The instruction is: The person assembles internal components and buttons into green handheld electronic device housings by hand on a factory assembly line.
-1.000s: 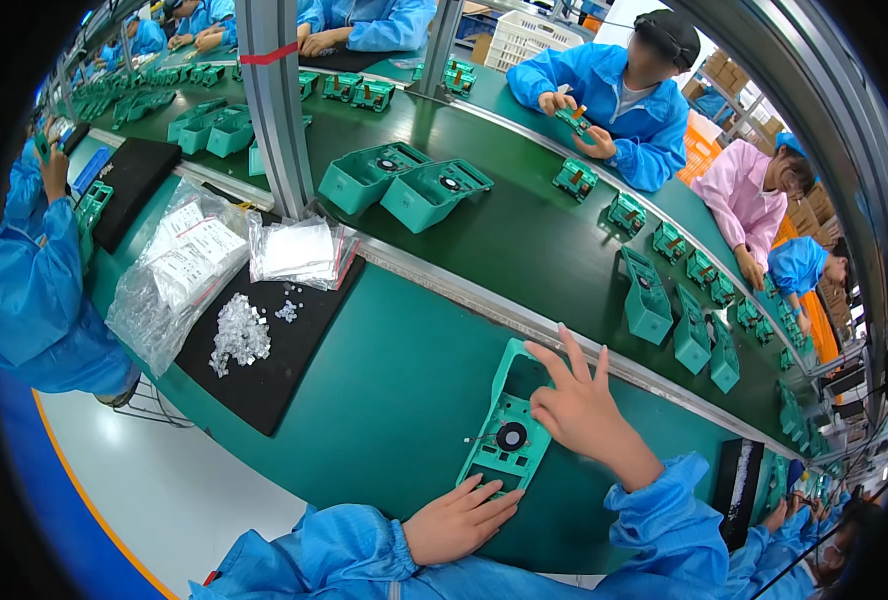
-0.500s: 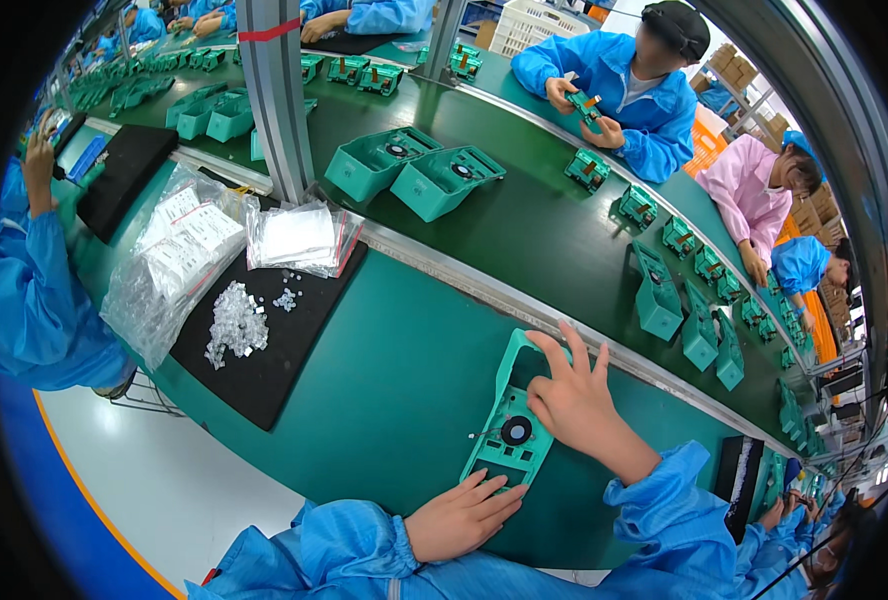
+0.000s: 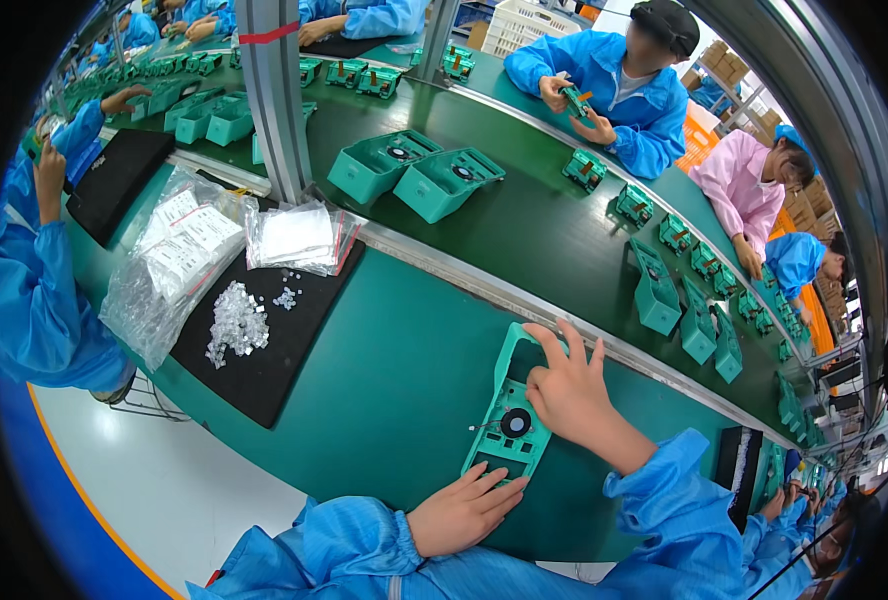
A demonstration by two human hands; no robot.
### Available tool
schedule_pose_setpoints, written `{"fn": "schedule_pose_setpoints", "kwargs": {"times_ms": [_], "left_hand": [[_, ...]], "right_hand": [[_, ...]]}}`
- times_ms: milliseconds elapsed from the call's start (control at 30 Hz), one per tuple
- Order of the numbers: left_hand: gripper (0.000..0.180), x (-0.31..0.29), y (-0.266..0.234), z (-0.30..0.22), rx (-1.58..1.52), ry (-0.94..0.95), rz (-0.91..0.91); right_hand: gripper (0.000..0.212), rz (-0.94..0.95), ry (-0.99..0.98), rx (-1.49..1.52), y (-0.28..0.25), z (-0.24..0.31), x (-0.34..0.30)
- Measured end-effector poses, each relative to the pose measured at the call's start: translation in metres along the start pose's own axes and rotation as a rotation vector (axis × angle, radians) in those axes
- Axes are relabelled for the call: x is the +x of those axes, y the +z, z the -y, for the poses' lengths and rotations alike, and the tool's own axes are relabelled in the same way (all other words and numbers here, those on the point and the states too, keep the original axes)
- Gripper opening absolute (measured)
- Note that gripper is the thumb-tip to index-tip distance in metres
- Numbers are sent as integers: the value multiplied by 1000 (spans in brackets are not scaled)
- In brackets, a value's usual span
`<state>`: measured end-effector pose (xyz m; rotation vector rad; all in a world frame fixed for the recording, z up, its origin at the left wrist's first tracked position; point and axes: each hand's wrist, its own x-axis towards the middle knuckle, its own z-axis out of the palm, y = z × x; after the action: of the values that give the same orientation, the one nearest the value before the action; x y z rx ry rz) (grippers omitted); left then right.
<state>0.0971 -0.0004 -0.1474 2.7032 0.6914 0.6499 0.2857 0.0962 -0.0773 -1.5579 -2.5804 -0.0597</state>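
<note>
A green plastic housing [image 3: 505, 446] lies on the bench in front of me, its long side slanting away. A round black speaker-like part [image 3: 515, 423] sits in it, with a thin wire running to a small white connector on its left. My left hand [image 3: 467, 510] holds the near end, fingers hooked over the rim and thumb hidden. At the far right side, my right hand [image 3: 579, 397] has its thumb and index finger bent at the rim, the other fingers raised. Whether a small piece is under the right thumb cannot be seen.
Left on a black mat [image 3: 295, 349] are a pile of small clear pieces [image 3: 237, 325] and plastic bags [image 3: 179, 250]. Beyond a metal rail, a conveyor [image 3: 524, 245] carries more green housings [image 3: 449, 183]. A metal post [image 3: 272, 100] rises at the rail. Co-workers [image 3: 604, 90] sit around.
Both my hands stay at the housing in nearly the same pose. At the left, the co-worker's arm has reached out toward the conveyor. The view has shifted slightly.
</note>
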Motion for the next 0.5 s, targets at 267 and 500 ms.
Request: {"fn": "schedule_pose_setpoints", "kwargs": {"times_ms": [267,500], "left_hand": [[36,2,0,1,14,12,16],[37,3,3,2,22,16,21]], "right_hand": [[10,84,125,60,-3,-1,5],[8,52,155,174,1,-7,1]]}}
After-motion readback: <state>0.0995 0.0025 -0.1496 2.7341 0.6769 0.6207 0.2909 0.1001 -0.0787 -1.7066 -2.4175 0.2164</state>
